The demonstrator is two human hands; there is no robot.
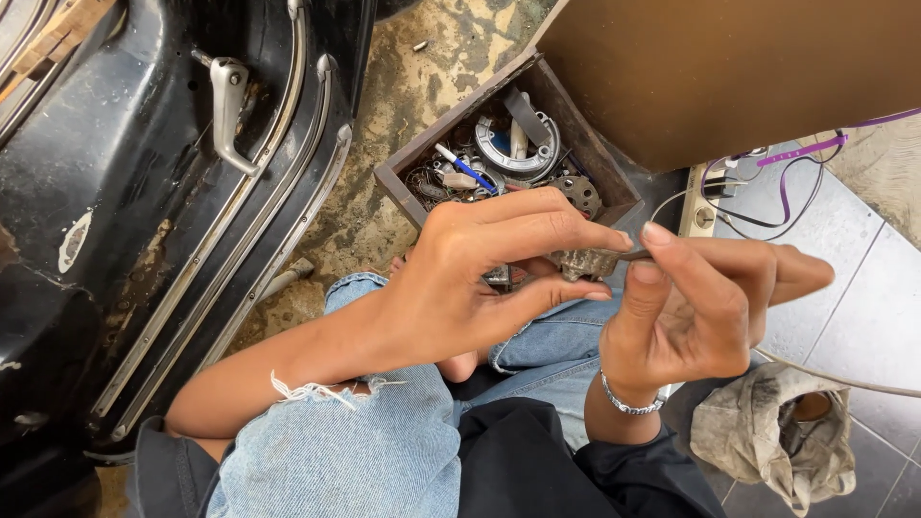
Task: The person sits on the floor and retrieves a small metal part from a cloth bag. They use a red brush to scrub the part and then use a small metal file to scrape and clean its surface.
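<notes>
Workshop floor of stained, patchy concrete (384,206), giving way to grey tiles (854,288) at the right; seen from above, over the person's knees in torn light-blue jeans (384,441).

Far left: black painted vehicle door panel (125,192), lying flat, worn and rust-marked, with curved chrome trim strips (288,192) running along it and a grey metal crank handle (228,105) fixed near its top.

Centre, on the concrete: small dark wooden box (408,163), open-topped, filled with mixed metal parts, among them a round silver ring-shaped plate (513,149), a blue-and-white pen-shaped item (465,168) and a perforated disc (580,192). Just beyond it, a large brown board (720,67) leans over the box's far corner.

Centre, above the knees: left hand (470,278), fingers curled, thumb and forefinger pinching a small grey toothed metal part (587,261), held in the air in front of the box.

Right of that: right hand (691,307), closed in a pinch on a thin dark metal tool (635,255) whose tip meets the toothed part. Silver chain bracelet (628,398) on that wrist.

Right edge: purple and white cables (787,177) on the tiles; a dirty grey crumpled cloth (767,427) at lower right.
</notes>
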